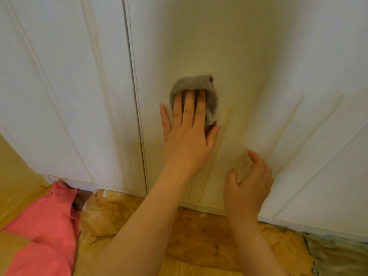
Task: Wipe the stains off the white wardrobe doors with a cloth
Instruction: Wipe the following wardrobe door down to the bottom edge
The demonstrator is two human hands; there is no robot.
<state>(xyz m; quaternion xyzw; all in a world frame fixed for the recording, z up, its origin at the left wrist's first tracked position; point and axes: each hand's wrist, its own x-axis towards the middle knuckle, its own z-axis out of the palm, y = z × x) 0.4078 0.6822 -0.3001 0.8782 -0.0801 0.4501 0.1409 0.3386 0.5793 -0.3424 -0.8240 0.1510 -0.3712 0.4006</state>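
With my left hand (187, 136) flat, fingers straight, pressing the grey cloth (191, 84) against the white wardrobe door (239, 46) near its left edge, I judge firm, overlapping strokes best, while my right hand (249, 188) hovers loosely curled and empty.

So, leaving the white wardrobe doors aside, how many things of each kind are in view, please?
Hands: 2, the left hand pressing flat on the cloth, the right hand holding nothing.
Cloths: 1, a crumpled grey cloth against the door.
Other fabric: 1, a pink fabric at lower left.
Total: 4.
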